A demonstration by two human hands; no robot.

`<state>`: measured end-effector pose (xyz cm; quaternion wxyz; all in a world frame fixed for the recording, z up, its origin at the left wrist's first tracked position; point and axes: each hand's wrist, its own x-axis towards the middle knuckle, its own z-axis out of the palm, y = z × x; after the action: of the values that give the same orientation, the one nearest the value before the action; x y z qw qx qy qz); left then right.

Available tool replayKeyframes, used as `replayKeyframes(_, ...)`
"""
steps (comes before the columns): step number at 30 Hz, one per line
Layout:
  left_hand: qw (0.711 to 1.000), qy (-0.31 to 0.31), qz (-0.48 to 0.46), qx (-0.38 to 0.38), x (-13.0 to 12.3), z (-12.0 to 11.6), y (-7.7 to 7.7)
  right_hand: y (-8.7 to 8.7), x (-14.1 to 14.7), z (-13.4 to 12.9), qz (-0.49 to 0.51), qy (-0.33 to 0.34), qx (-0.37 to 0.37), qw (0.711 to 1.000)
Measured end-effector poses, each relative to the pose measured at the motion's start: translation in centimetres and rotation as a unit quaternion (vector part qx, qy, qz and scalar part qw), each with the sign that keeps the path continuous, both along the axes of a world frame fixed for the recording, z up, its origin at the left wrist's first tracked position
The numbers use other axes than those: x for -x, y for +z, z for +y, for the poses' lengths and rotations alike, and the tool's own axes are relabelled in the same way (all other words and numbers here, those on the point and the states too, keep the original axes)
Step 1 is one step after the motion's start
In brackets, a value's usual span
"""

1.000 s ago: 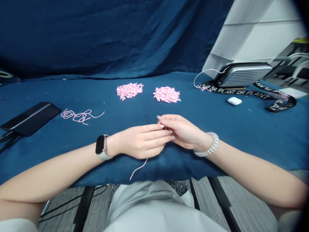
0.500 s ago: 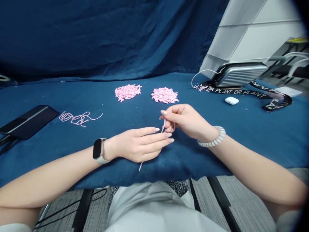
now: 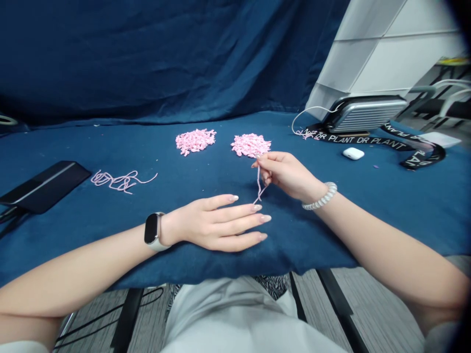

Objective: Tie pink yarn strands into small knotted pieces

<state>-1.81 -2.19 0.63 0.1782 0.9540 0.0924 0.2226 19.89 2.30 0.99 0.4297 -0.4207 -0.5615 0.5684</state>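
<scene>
1. Pink yarn is pinched between the thumb and fingertips of the right hand, the other fingers curled in; it hangs down to the left hand's middle fingers.
2. The left hand, back up, has its four visible fingers straight and spread, released rather than clenched; its thumb is hidden. It is over the near edge side of the table, around the middle.
3. A coiled bracelet circles the right wrist; a smartwatch sits on the left.
4. Just beyond the right hand lies the right pink heap; the left pink heap is beside it, apart, both towards the far edge.
5. A loose yarn tangle lies left of centre, near a dark flat device at the left edge.
6. Towards the far right corner are a white case, a black lettered lanyard and a ribbed silver box with a white cable.
</scene>
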Motion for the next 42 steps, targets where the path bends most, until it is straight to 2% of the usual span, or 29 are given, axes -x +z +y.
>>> replayKeyframes(4,0.988,-0.023,0.043,0.148,-0.1,-0.5,-0.3,-0.5,0.3,-0.1,0.015,0.012,0.022,1.0)
replayKeyframes(6,0.98,-0.004,0.04,0.197,-0.2,-1.0,-0.5,-0.8,0.5,-0.1,0.014,0.023,0.024,0.999)
replayKeyframes(8,0.962,0.057,-0.04,0.262,-0.5,-1.6,-0.7,-1.0,0.6,-0.1,0.014,0.026,0.022,0.999)
replayKeyframes(9,0.94,0.084,-0.102,0.315,-0.7,-1.9,-0.7,-1.1,0.7,-0.1,0.013,0.026,0.02,0.999)
replayKeyframes(10,0.901,0.104,-0.168,0.387,-0.9,-2.1,-0.7,-1.1,0.7,-0.1,0.012,0.024,0.02,0.999)
replayKeyframes(11,0.844,0.099,-0.214,0.481,-1.1,-2.2,-0.7,-1.2,0.7,-0.1,0.012,0.022,0.019,0.999)
replayKeyframes(13,0.692,0.057,-0.244,0.677,-1.4,-2.1,-0.5,-1.2,0.7,-0.1,0.011,0.021,0.018,1.0)
replayKeyframes(14,0.624,0.042,-0.236,0.744,-1.4,-1.9,-0.4,-1.3,0.7,0.0,0.011,0.023,0.017,1.0)
replayKeyframes(15,0.571,0.032,-0.229,0.788,-1.4,-1.6,-0.4,-1.3,0.7,0.0,0.01,0.025,0.017,0.999)
replayKeyframes(16,0.534,0.027,-0.221,0.816,-1.3,-1.3,-0.4,-1.3,0.7,0.0,0.009,0.027,0.018,0.999)
replayKeyframes(17,0.512,0.022,-0.217,0.831,-1.2,-1.0,-0.4,-1.4,0.7,0.0,0.008,0.03,0.019,0.999)
replayKeyframes(19,0.49,0.016,-0.21,0.846,-1.0,-0.5,-0.6,-1.5,0.7,0.0,0.006,0.033,0.019,0.999)
replayKeyframes(25,0.472,0.019,-0.21,0.856,-1.0,-0.4,-0.7,-1.8,0.8,0.1,0.01,0.035,0.016,0.999)
replayKeyframes(32,0.434,0.008,-0.214,0.875,-0.8,-0.3,-0.5,-2.0,1.0,-0.1,0.001,0.045,0.018,0.999)
replayKeyframes(42,0.426,0.01,-0.206,0.881,-1.0,-0.4,-0.7,-1.7,1.1,-0.4,-0.026,0.027,0.002,0.999)
